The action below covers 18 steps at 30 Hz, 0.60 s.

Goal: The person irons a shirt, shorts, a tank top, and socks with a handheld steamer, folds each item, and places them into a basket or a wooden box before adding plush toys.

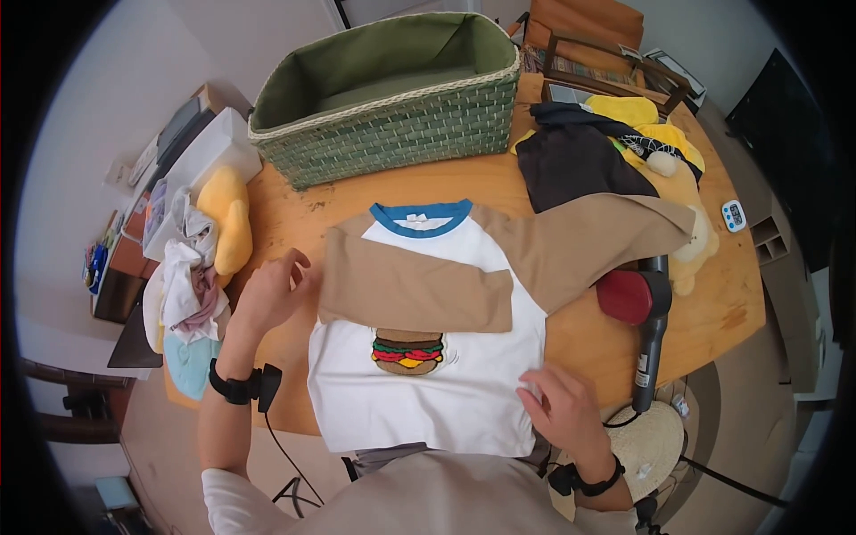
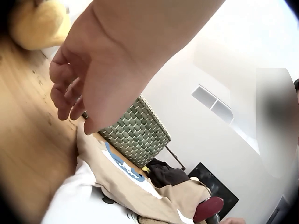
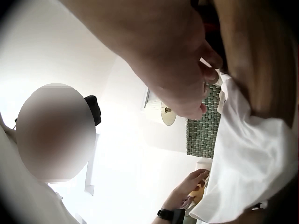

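Observation:
A white shirt (image 1: 428, 410) with tan sleeves, a blue collar and a burger patch lies flat on the table. One sleeve (image 1: 410, 290) is folded across its chest; the other (image 1: 606, 241) stretches out to the right. Just off the shirt's left side, my left hand (image 1: 267, 294) hovers with loosely bent fingers and nothing in them, as the left wrist view also shows (image 2: 98, 79). My right hand (image 1: 566, 415) is at the shirt's lower right edge, fingers slightly bent; whether they touch the white cloth (image 3: 247, 149) I cannot tell.
A green woven basket (image 1: 392, 129) stands at the back. Dark and yellow clothes (image 1: 580, 160) and a plush toy (image 1: 695, 241) lie at the right, near a dark-handled device with a red head (image 1: 624, 297). At the left are a white bin (image 1: 218, 147), a yellow plush (image 1: 232, 223) and small clothes (image 1: 187, 294).

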Each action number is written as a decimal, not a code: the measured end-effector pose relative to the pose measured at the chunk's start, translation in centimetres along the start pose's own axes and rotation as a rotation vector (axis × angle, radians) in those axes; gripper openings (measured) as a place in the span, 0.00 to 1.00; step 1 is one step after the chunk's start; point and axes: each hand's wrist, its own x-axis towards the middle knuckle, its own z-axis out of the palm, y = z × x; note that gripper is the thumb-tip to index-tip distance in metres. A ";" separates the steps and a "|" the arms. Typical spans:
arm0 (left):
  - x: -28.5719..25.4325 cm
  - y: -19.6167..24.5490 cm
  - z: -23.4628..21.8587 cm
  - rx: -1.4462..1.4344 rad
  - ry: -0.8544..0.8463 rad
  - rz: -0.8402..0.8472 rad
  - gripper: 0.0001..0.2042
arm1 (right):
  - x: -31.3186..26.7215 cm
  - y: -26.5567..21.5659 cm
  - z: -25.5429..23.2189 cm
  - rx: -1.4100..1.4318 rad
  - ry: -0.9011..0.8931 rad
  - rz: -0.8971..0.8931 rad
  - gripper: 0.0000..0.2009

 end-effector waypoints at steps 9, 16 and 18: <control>-0.1 -0.2 3.1 -0.275 -0.111 -0.070 0.17 | 8.3 -1.4 1.4 -0.323 -0.144 0.160 0.20; 0.6 -5.2 6.5 -0.759 -0.064 -0.037 0.12 | 8.5 -0.3 1.2 -0.391 0.044 0.151 0.17; 0.6 -5.5 6.8 -0.853 -0.100 -0.031 0.12 | 8.5 -2.2 -3.5 -0.507 0.211 0.179 0.14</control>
